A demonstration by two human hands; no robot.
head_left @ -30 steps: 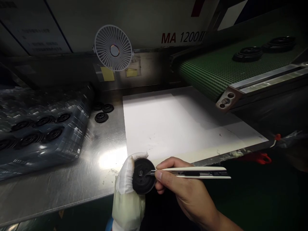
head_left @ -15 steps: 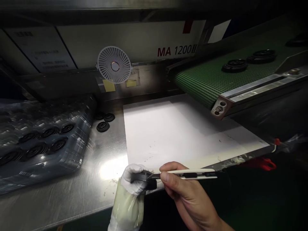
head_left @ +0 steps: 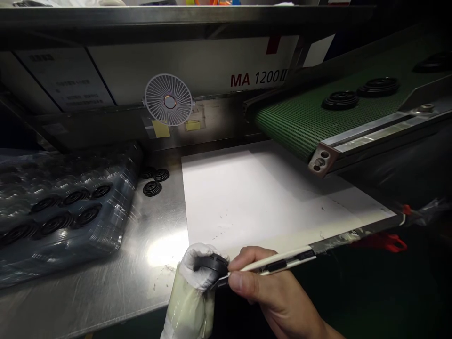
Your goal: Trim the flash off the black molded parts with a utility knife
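At the table's front edge, my left hand (head_left: 197, 270), in a white glove, is closed around a round black plastic part (head_left: 213, 264). My bare right hand (head_left: 266, 285) grips a white utility knife (head_left: 282, 262) with black inserts, its handle slanting up to the right. The knife's blade end lies against or just under the right lower side of the black part; exact contact is hard to make out. A white sheet (head_left: 254, 188) lies on the metal table (head_left: 151, 282) just beyond both hands.
To the left, a clear plastic tray stack (head_left: 116, 212) holds several black ringed parts. Loose black parts (head_left: 152, 188) lie beside it. A green conveyor belt (head_left: 293, 117) carrying more black parts overhangs at right. A small white fan (head_left: 169, 100) stands at the back.
The knife's blade end has dropped to the black part's lower side, and its handle now tilts upward to the right. My left hand has turned the part slightly. The camera view has shifted a little.
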